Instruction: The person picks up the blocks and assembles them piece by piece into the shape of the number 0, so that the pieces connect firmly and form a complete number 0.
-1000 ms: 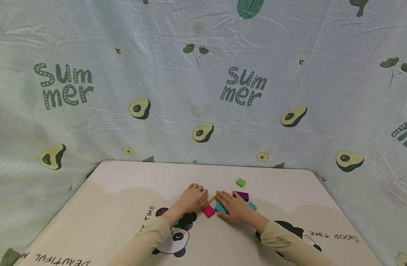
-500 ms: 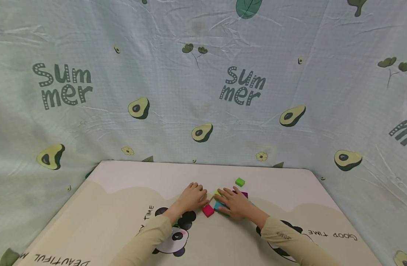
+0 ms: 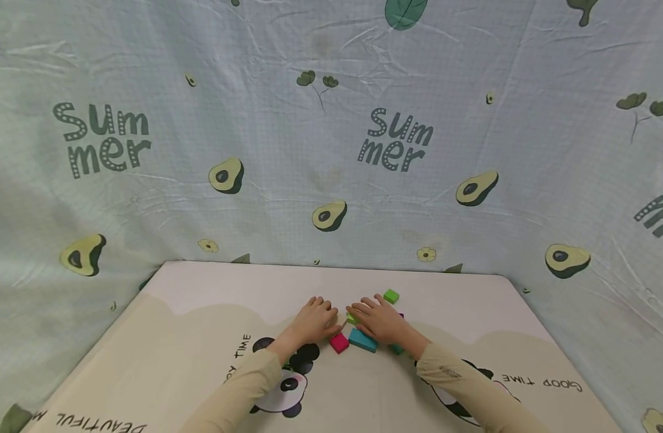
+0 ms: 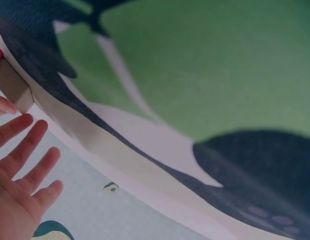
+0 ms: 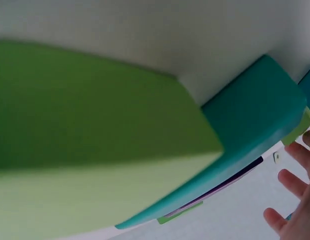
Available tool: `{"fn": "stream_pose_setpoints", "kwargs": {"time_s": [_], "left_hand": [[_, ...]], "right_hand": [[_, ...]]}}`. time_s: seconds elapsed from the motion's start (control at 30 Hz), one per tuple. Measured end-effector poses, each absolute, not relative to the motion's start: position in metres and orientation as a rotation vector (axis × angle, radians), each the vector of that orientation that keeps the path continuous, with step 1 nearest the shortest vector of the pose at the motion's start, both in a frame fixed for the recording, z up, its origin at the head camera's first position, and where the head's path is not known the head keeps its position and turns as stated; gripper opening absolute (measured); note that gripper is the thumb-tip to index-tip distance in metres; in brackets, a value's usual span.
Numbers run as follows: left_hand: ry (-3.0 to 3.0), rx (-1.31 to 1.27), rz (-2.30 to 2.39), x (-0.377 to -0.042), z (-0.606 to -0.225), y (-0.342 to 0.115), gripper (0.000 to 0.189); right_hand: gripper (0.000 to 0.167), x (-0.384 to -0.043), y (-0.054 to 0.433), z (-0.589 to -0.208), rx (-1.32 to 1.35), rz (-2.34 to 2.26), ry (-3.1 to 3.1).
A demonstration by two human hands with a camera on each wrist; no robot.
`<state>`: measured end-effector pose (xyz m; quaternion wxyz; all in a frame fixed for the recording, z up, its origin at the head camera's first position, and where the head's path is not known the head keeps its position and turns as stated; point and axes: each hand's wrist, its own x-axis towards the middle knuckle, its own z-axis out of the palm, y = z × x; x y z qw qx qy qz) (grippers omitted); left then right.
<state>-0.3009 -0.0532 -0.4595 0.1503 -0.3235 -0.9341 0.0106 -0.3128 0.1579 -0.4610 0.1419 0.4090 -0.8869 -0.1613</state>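
Left grip (image 3: 316, 320), lower centre of the head view: released, fingers spread; fingertips beside a brown block (image 4: 14, 84) at the left edge of the left wrist view. Contact: cannot tell.

Right grip (image 3: 378, 317), just right of it: released, fingers extended over the lime block (image 3: 351, 318). Contact likewise unclear.

Between and below the hands, head view: red block (image 3: 339, 343), blue block (image 3: 363, 340) to its right. Teal block (image 3: 397, 349) partly under the right wrist. Purple block (image 3: 401, 315), mostly hidden behind the right hand. Small green block (image 3: 391, 296) above the right hand.

Right wrist view: large green face (image 5: 95, 110) fills the left, blurred.

All on a pale counter (image 3: 212, 294) with panda prints; avocado-printed cloth (image 3: 277, 132) fills the upper frame.
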Motion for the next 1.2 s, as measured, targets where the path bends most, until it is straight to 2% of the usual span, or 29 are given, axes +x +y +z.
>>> {"fn": "stream_pose_setpoints", "kwargs": {"time_s": [0.7, 1.03, 1.2], "left_hand": [[-2.736, -0.917, 0.026, -0.301, -0.455, -0.052, 0.038], [-2.644, -1.080, 0.108, -0.305, -0.456, -0.064, 0.025], [-2.575, -1.117, 0.151, -0.306, -0.456, -0.070, 0.016]], "right_hand": [[0.047, -0.310, 0.154, -0.457, 1.132, -0.502, -2.677], [0.048, -0.307, 0.154, -0.455, 1.127, -0.526, -2.647], [0.051, -0.318, 0.161, -0.470, 1.157, -0.437, -2.643]]}}
